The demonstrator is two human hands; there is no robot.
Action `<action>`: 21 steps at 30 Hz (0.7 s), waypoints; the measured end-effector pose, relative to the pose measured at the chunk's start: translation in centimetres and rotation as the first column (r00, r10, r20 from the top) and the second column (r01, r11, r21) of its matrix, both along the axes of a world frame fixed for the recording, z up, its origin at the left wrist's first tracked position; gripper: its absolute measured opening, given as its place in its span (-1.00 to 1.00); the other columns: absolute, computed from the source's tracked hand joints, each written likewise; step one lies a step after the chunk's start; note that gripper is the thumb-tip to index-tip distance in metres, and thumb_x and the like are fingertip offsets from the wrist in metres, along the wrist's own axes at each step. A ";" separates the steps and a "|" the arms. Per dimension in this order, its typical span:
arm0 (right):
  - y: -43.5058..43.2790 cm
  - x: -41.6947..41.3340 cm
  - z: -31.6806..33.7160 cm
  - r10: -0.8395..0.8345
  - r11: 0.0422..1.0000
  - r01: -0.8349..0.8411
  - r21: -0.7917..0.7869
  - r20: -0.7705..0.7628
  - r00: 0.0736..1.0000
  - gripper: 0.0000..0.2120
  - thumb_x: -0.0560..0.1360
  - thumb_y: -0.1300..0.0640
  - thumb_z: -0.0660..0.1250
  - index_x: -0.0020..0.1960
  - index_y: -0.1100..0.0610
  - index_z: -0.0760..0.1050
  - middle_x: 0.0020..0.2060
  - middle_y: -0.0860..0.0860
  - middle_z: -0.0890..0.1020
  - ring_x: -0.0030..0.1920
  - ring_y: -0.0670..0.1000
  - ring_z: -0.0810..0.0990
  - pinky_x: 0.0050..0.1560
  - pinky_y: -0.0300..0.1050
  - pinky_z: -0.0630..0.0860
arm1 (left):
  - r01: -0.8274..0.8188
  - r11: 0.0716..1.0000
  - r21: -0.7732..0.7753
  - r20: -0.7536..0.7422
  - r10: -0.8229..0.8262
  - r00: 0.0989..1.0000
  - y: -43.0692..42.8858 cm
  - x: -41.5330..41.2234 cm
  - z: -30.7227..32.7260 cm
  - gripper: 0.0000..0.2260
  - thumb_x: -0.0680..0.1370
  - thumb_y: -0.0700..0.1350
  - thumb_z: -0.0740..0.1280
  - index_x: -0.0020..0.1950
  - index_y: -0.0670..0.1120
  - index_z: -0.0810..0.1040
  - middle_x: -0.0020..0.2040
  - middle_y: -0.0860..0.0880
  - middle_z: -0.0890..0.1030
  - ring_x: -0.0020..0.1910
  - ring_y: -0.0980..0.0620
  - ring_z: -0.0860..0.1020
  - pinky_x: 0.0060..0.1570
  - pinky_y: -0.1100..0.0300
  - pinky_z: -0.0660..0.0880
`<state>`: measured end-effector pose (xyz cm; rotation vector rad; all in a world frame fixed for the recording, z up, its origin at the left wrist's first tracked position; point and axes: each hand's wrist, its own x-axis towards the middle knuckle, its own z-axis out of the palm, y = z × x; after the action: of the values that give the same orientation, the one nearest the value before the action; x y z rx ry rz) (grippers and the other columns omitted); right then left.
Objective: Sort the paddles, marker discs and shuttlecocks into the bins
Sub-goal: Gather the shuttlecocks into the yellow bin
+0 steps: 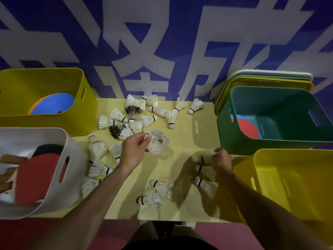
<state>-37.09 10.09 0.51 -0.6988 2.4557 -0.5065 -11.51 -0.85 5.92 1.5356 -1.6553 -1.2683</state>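
now left hand (134,150) pinches green-labelled shuttlecock (159,142), right hand (221,159) pinches blurred shuttlecock (210,151).

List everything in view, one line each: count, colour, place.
Far-left yellow plastic bin: one, yellow, table's far left.
Round marker discs: at least two, blue over orange, inside it.
White plastic bin: one, white, near left.
Wooden-handled paddles: several, red and black, inside the white bin.
Green plastic bin: one, green, far right.
Red marker disc: one, red, inside the green bin.
Near-right yellow plastic bin: one, yellow, near right.
Flat bin lids: stack, white, green, yellow, behind green bin.
White feather shuttlecocks: roughly two dozen, white, scattered on pale yellow table.
Dark-feathered shuttlecocks: two, brown-black, far cluster.
Left grip: one, pinching the centre shuttlecock.
Right grip: one, pinching the right-side shuttlecock.
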 end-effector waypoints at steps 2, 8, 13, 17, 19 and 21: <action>-0.6 0.3 0.9 0.097 0.995 -0.096 0.025 -0.041 0.994 -0.79 0.56 0.21 0.21 0.13 0.28 0.49 0.05 0.20 0.61 0.05 0.19 0.58 0.01 -0.03 0.50 | -0.024 1.000 0.010 -0.063 0.025 0.998 -0.2 0.0 1.0 -0.78 0.56 -0.10 0.33 0.12 -0.20 0.61 -0.13 0.02 0.64 -0.13 0.06 0.63 -0.05 0.04 0.62; -3.6 2.2 3.1 0.157 0.985 -0.156 -0.077 0.007 0.988 -0.82 0.55 0.23 0.24 0.12 0.17 0.53 0.04 0.14 0.64 -0.04 0.08 0.58 -0.09 -0.13 0.49 | -0.088 0.996 0.014 -0.219 0.089 0.972 -0.6 0.4 3.8 -0.82 0.57 -0.14 0.32 0.12 -0.16 0.58 -0.14 0.05 0.61 -0.20 0.15 0.59 -0.32 0.40 0.53; -5.1 4.1 5.4 0.286 0.925 -0.288 -0.246 -0.045 0.957 -0.85 0.52 0.22 0.29 0.08 0.16 0.54 -0.06 0.08 0.65 -0.10 0.06 0.61 -0.16 -0.17 0.46 | -0.115 0.993 0.011 -0.310 0.112 0.944 -1.0 1.4 5.0 -0.92 0.57 -0.15 0.32 0.04 -0.08 0.56 -0.15 0.09 0.61 -0.36 0.30 0.58 -0.34 0.41 0.52; -4.8 4.4 8.3 0.288 0.883 -0.318 -0.345 -0.136 0.948 -0.83 0.52 0.23 0.29 0.09 0.18 0.56 -0.09 0.08 0.65 -0.11 0.09 0.62 -0.06 -0.09 0.54 | -0.097 0.995 0.024 -0.383 0.099 0.918 -1.0 0.6 5.3 -0.93 0.57 -0.17 0.32 0.02 -0.06 0.57 -0.16 0.08 0.63 -0.33 0.29 0.59 -0.31 0.38 0.54; -4.3 4.0 9.8 0.269 0.864 -0.309 -0.397 -0.155 0.951 -0.82 0.51 0.23 0.31 0.09 0.16 0.56 -0.10 0.07 0.65 -0.10 0.08 0.62 -0.01 0.00 0.56 | -0.086 0.994 0.062 -0.402 0.104 0.910 -0.9 -0.2 5.1 -0.92 0.57 -0.15 0.32 0.03 -0.09 0.59 -0.17 0.04 0.64 -0.35 0.26 0.59 -0.27 0.32 0.58; -3.6 3.3 10.9 0.259 0.851 -0.301 -0.431 -0.154 0.953 -0.83 0.51 0.22 0.32 0.09 0.13 0.56 -0.12 0.02 0.64 -0.10 0.06 0.62 0.00 0.06 0.58 | -0.077 0.993 0.095 -0.410 0.110 0.905 -0.6 -1.1 5.1 -0.88 0.57 -0.12 0.32 0.05 -0.10 0.61 -0.12 0.01 0.65 -0.29 0.20 0.60 -0.20 0.25 0.59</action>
<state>-33.82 6.47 11.38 -1.2734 2.2716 -0.9587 -12.59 -1.40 11.00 1.2570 -1.2582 -1.4972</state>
